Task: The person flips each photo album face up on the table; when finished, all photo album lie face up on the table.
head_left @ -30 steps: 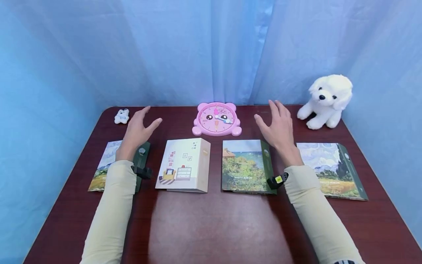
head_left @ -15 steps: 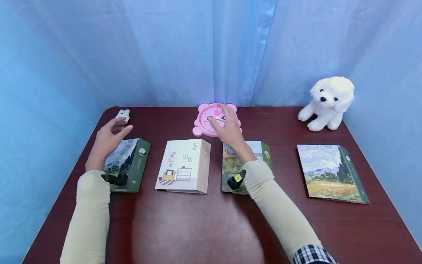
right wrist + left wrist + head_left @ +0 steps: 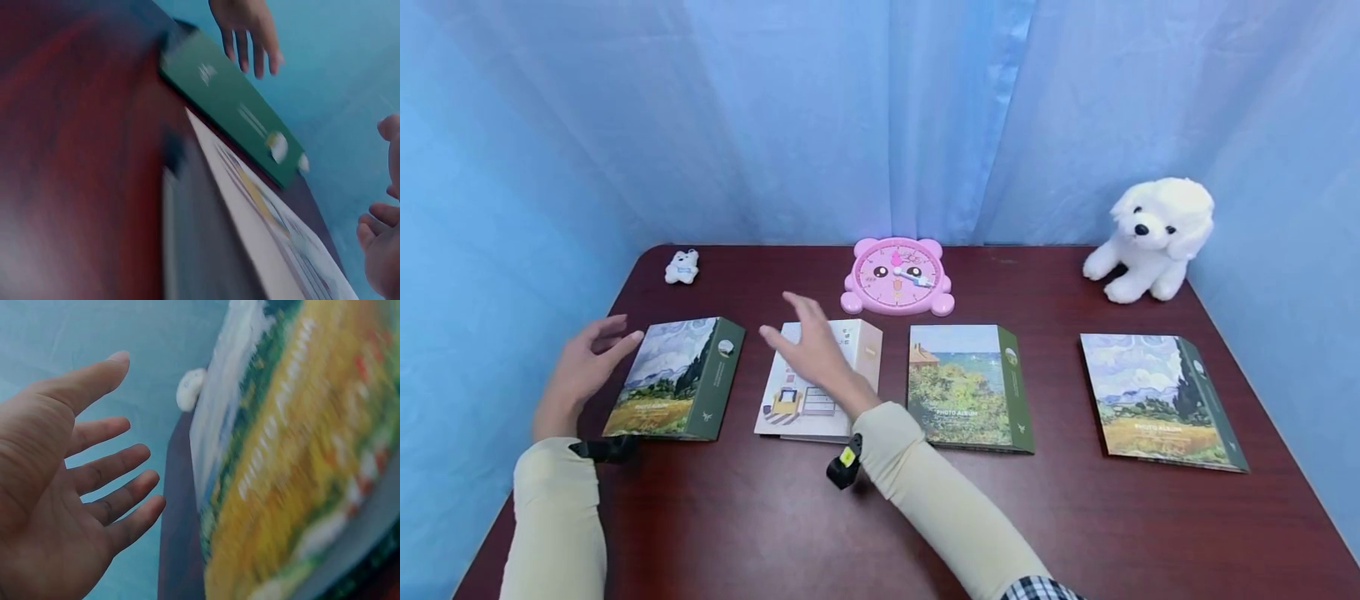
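Just beside left hand, slightly apart, leftmost photo album

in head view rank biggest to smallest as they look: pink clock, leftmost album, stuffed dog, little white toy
1. Leftmost album and stuffed dog: too alike to rank, with the album nearer the camera.
2. Pink clock.
3. Little white toy, clearly smallest.
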`<act>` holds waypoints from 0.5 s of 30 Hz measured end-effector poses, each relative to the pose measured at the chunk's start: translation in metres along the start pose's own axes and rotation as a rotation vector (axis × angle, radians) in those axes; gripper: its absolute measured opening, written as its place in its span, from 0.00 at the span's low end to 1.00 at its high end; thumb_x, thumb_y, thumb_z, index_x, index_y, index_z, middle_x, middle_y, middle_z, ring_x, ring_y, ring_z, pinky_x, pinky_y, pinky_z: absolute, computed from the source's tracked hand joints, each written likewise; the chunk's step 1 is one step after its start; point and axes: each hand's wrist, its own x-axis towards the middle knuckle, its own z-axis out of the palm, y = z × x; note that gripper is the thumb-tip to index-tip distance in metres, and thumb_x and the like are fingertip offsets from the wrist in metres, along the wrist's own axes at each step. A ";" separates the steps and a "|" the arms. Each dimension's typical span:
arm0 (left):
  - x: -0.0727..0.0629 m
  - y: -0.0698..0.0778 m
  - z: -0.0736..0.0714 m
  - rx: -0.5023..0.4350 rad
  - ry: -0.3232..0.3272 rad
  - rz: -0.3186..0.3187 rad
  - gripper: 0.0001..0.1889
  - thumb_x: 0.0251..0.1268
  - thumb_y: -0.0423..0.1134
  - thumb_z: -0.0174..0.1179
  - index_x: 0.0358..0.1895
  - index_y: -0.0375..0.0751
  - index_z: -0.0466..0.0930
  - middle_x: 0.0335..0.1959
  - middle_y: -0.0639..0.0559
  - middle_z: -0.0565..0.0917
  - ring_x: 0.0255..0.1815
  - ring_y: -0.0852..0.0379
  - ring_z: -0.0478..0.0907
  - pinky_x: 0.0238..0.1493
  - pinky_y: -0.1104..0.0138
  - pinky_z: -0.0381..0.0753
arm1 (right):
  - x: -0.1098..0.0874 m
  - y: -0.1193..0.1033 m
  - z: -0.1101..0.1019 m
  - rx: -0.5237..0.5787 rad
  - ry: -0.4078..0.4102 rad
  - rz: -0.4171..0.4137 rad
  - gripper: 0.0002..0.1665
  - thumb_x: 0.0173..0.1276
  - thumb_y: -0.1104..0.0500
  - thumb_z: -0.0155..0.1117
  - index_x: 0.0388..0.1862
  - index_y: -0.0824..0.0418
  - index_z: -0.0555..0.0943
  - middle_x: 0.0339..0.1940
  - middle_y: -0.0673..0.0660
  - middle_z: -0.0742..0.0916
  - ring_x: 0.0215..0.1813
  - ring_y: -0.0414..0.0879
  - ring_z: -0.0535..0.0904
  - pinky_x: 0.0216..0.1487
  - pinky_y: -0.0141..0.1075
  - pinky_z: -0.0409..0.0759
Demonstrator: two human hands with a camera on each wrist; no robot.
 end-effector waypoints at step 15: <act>-0.009 -0.022 0.014 0.091 -0.135 -0.041 0.45 0.67 0.64 0.48 0.76 0.36 0.46 0.68 0.26 0.61 0.64 0.30 0.62 0.57 0.37 0.67 | -0.025 -0.038 0.085 -0.037 -0.232 0.097 0.44 0.70 0.41 0.54 0.77 0.59 0.52 0.74 0.59 0.63 0.74 0.48 0.60 0.70 0.38 0.66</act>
